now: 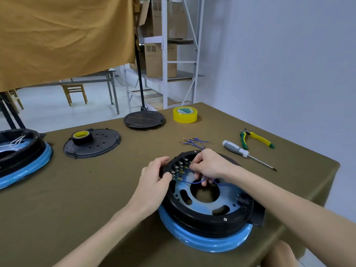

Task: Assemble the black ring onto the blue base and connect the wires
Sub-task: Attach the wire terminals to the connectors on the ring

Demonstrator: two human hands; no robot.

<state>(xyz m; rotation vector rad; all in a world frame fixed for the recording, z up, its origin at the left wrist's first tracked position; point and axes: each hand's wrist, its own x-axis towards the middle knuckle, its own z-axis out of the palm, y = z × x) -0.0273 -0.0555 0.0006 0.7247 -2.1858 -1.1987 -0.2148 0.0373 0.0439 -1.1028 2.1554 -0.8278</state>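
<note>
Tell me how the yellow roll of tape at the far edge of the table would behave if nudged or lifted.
The yellow roll of clear tape lies flat on its side face on the olive cloth-covered table, so a nudge would probably slide it, not roll it. Stood on edge, it would likely roll. It looks rigid and light, with a smooth rim that may be slightly slippery.

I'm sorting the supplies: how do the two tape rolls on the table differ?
The yellow roll is clear yellowish tape, larger, and lies on the cloth at the far edge. The black roll is dark tape with a yellow core, looks smaller, and lies on a round black plate to the left. Both lie flat, untouched.
</note>
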